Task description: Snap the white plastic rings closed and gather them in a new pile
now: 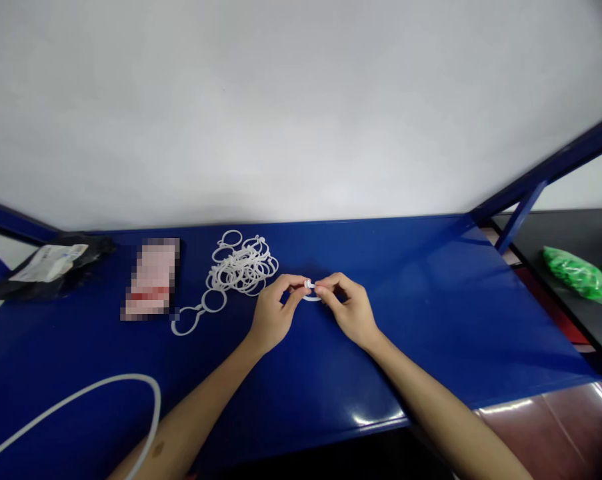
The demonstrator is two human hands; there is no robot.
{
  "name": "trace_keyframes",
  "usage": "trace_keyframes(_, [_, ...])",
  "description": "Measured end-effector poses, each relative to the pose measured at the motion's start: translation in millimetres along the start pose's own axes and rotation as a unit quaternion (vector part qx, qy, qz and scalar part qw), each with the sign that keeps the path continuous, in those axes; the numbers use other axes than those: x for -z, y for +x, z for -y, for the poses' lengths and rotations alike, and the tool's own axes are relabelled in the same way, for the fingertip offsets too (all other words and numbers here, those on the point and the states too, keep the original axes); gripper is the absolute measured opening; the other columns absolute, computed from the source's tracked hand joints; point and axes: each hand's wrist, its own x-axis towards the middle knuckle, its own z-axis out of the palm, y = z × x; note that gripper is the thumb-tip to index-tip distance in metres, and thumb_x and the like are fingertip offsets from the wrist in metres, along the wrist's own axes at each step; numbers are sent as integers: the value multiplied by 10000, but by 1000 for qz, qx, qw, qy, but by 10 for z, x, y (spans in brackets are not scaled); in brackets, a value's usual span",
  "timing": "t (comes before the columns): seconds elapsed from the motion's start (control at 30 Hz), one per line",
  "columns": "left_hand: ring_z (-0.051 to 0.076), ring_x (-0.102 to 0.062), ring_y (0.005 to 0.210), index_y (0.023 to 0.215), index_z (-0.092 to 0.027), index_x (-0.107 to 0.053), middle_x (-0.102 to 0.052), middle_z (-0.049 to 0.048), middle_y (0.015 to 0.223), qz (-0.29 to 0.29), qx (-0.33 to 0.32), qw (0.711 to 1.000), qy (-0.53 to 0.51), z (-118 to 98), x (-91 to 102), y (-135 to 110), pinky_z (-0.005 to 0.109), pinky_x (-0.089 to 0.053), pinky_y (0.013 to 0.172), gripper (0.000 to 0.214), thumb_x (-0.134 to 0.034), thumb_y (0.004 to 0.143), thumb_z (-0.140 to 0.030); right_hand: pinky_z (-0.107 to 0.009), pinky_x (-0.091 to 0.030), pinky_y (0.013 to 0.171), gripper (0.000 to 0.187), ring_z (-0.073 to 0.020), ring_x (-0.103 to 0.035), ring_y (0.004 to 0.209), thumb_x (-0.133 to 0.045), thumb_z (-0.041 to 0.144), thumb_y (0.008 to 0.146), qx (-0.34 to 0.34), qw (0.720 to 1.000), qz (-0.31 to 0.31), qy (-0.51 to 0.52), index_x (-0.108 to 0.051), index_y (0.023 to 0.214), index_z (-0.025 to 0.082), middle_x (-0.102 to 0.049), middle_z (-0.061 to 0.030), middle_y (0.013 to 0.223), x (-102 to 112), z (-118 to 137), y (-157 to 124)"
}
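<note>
The left hand (275, 313) pinches the knobbed joint of a white plastic ring (312, 299) between thumb and forefinger, tips pressed close; the right hand (351, 312) does likewise on the joint's slim end, its thumb and forefinger nearly meeting. How far the other fingers curl is hard to tell. The ring is between the two hands, over the middle of the blue tabletop (431, 300); its joint lies lengthwise from left to right, and the loop's visible arc bows toward the person. Whether the loop touches the surface cannot be told. Just left of the left hand is a tangled heap of white rings (244, 267), with two linked rings (199, 307) trailing toward the person. Farther left, a pink packet (153, 277) with a red band is pixelated beyond reading, and a black plastic bag (93, 257) bears a white label (51, 263), its print too small to read.
</note>
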Motion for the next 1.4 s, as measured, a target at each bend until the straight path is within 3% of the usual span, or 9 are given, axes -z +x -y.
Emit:
trace_keyframes(0.23, [144, -706, 788, 916, -211, -697, -739, 6, 865, -12, -51, 998, 32, -17, 22, -21, 269, -561, 724, 85, -617, 936, -191, -290, -519, 708, 194, -156, -675, 744, -623, 350, 957, 48, 999, 20, -10, -690, 845, 207, -730, -32, 840, -5, 25, -23])
trace_keyframes(0.5, [125, -641, 731, 908, -193, -672, -693, 2, 782, -23, -170, 983, 71, -55, 21, -32, 251, -542, 676, 152, -567, 944, -89, -285, -531, 713, 221, -150, -664, 762, -538, 269, 1005, 97, 993, 52, -41, -715, 883, 218, -704, -28, 825, 38, 61, -74])
trace_keyframes(0.77, [136, -615, 737, 947, -175, -657, -685, 8, 770, -16, -219, 967, 127, -11, 19, -54, 269, -541, 694, 180, -531, 948, -47, -286, -527, 720, 274, -150, -637, 757, -478, 222, 1025, 141, 985, 65, -81, -712, 883, 213, -707, -33, 829, 44, 52, -70])
trace_keyframes(0.93, [151, -620, 772, 994, -179, -647, -701, 17, 817, 8, -227, 960, 163, 16, 31, -39, 292, -538, 729, 143, -531, 973, -99, -280, -521, 722, 170, -154, -641, 758, -558, 263, 999, 152, 982, 58, -99, -705, 936, 208, -698, -30, 829, 40, -12, -48])
trace_keyframes(1.07, [197, -634, 862, 1082, -182, -659, -738, 36, 926, 24, -246, 929, 276, 32, 110, 38, 360, -513, 829, 149, -571, 963, -158, -304, -521, 777, 148, -180, -650, 828, -572, 287, 992, 130, 970, 49, -200, -692, 965, 205, -718, -42, 892, 102, -96, 26])
trace_keyframes(1.13, [233, -630, 929, 1116, -181, -666, -740, 57, 984, -22, -232, 908, 350, 45, 191, 99, 399, -488, 885, 185, -591, 947, -178, -324, -515, 806, 172, -199, -647, 875, -551, 289, 1001, 111, 954, 23, -276, -696, 969, 203, -724, -50, 932, 193, -145, 86])
trace_keyframes(1.23, [306, -593, 1036, 1155, -154, -660, -701, 130, 1120, -115, -150, 878, 440, 72, 345, 192, 450, -450, 901, 248, -594, 929, -232, -326, -507, 780, 200, -211, -651, 878, -558, 311, 997, 60, 925, -36, -373, -722, 960, 202, -720, -54, 954, 388, -213, 177])
trace_keyframes(1.3, [353, -561, 1072, 1167, -135, -651, -667, 169, 1177, -128, -85, 857, 492, 94, 438, 233, 473, -426, 868, 285, -584, 925, -271, -318, -489, 698, 210, -219, -648, 853, -568, 314, 991, 10, 895, -56, -442, -748, 966, 209, -720, -58, 951, 515, -247, 221])
trace_keyframes(1.4, [369, -543, 1050, 1111, -129, -657, -675, 173, 1097, -102, -30, 842, 529, 132, 518, 245, 472, -391, 834, 249, -549, 937, -270, -327, -467, 652, 218, -243, -628, 846, -590, 323, 976, -33, 855, -72, -512, -776, 977, 210, -727, -75, 938, 629, -279, 244])
